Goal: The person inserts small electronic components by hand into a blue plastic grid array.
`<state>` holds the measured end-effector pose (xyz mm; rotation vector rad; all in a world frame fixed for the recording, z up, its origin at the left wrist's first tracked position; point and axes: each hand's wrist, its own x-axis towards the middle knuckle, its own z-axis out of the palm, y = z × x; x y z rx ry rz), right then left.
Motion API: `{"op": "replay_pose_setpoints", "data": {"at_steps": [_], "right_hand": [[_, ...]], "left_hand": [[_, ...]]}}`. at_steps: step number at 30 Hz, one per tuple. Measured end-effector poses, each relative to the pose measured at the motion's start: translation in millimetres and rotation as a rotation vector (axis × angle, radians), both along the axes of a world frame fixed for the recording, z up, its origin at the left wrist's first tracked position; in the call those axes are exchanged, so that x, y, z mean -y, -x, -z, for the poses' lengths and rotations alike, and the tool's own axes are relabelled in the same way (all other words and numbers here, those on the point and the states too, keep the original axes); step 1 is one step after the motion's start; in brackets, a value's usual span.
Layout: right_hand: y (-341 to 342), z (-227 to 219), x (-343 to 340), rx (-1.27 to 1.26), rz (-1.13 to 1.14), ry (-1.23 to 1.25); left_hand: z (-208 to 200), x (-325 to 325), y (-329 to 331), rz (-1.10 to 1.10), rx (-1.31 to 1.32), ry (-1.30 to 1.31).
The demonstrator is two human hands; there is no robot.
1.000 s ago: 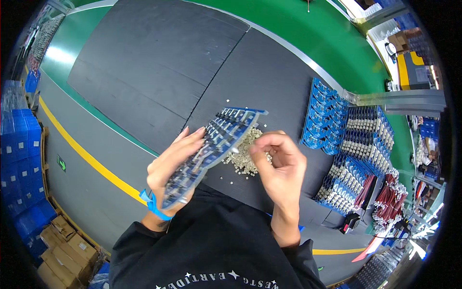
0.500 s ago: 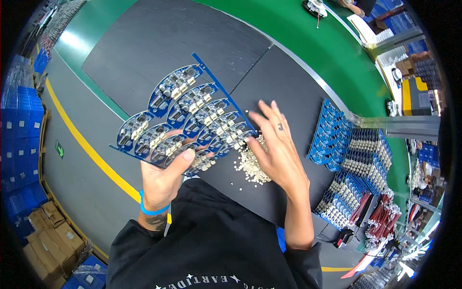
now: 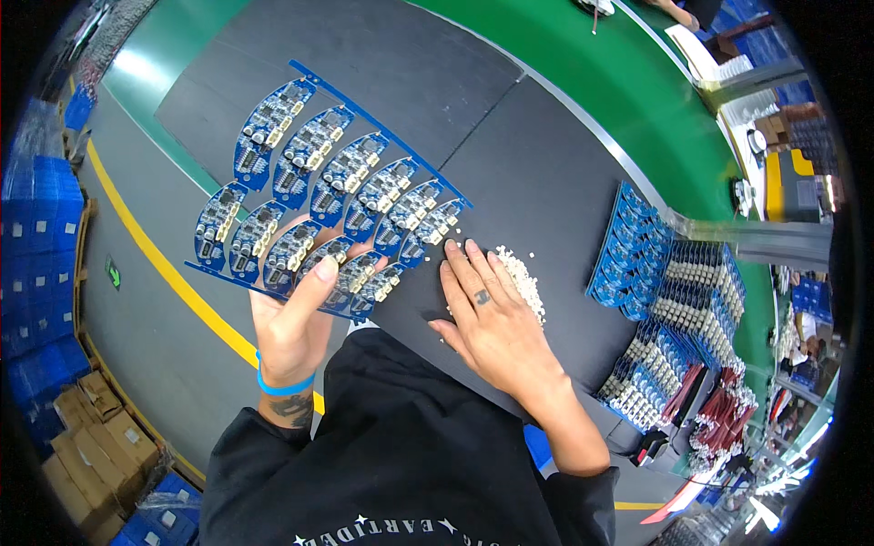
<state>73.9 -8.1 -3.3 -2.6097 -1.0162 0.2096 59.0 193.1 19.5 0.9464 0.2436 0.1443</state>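
Tabletop [image 3: 555, 173]: dark mat, seam across. Stacks on R side: blue boards [image 3: 625, 250] at the far end, more in upright rows [image 3: 696, 291] w/ white sockets, then red/white wires [image 3: 724, 414] nearest the bottom. Metal post [image 3: 751, 235] comes in from R edge, just past stacks. Blue bins [image 3: 41, 232] + cartons [image 3: 105, 446] far L, beyond yellow line [image 3: 173, 259]. Co-worker's arm [image 3: 675, 11] top R, well away. Pile of sm. white bits [image 3: 523, 278] near centre; R hand [image 3: 492, 314] blocks its L part.

Vs. 0.5 s ago: panel [image 3: 344, 182] sits further up/L, facing cam squarer; R hand has gone from raised by panel's R end to down at pile, palm down, fingers out straight, nothing seen gripped.

Panel held up over tabletop's near edge by L hand [image 3: 296, 318], thumb in front, fingers behind. Blue, 2 rows of 6 curved bds btwn straight rails, dk chips, cream sockets along 1 side; thumb hides bit of lower row.
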Motion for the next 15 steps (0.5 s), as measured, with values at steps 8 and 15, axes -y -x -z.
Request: {"op": "replay_pose_setpoints", "data": {"at_steps": [8,15], "right_hand": [[9,-18,19,-0.153,0.514,-0.694],[18,-32,8,-0.713,0.888,-1.884]], "left_hand": [[5,16,2,0.129,0.017,0.054],[-3,53,-7,0.153,0.511,-0.935]]}}
